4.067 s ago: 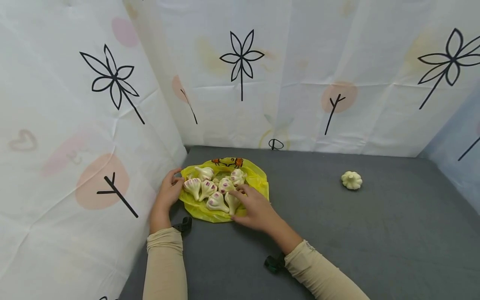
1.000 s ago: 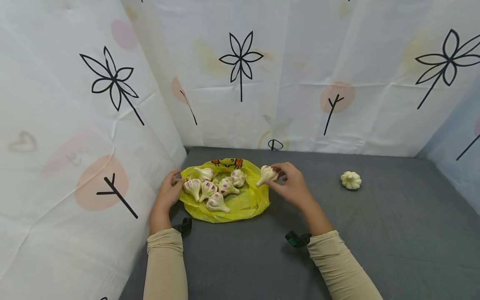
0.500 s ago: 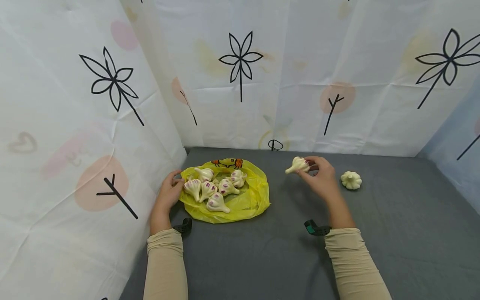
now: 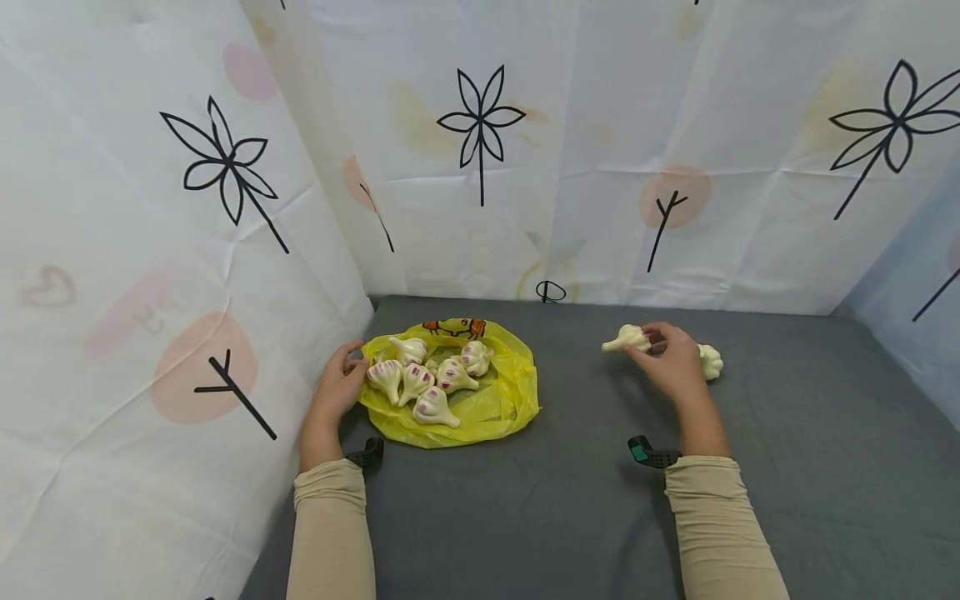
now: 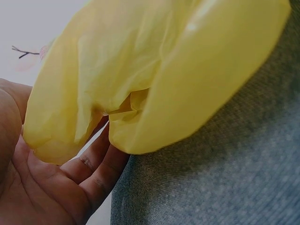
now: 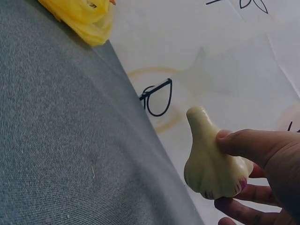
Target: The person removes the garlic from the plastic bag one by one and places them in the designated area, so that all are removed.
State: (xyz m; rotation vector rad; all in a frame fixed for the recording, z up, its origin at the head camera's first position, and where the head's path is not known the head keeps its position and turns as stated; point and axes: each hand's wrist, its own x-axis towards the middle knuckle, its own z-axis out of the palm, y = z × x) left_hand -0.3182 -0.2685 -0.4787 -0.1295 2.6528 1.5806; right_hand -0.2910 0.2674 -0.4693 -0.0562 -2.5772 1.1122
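In the head view my right hand (image 4: 673, 364) pinches a garlic bulb (image 4: 628, 338) between thumb and fingers, its stem pointing left. The right wrist view shows this garlic bulb (image 6: 213, 161) with the thumb on its side and fingers beneath. A second garlic bulb (image 4: 710, 362) lies on the table, partly hidden behind that hand. At the left, my left hand (image 4: 336, 390) holds the edge of a yellow plastic bag (image 4: 517, 392), its fingertips hidden behind the yellow film in the left wrist view. Several garlic bulbs with purple marks, one of them this bulb (image 4: 433, 406), lie in the opened bag.
The dark grey table (image 4: 570, 492) spreads in front of me. White printed cloth (image 4: 585, 208) hangs along the back and the left side, close beside the left hand. Each wrist wears a black strap device (image 4: 651, 452).
My right hand has taken a garlic bulb from the bag's front right and carried it right, near the lone bulb. The left hand has stayed at the bag's edge.
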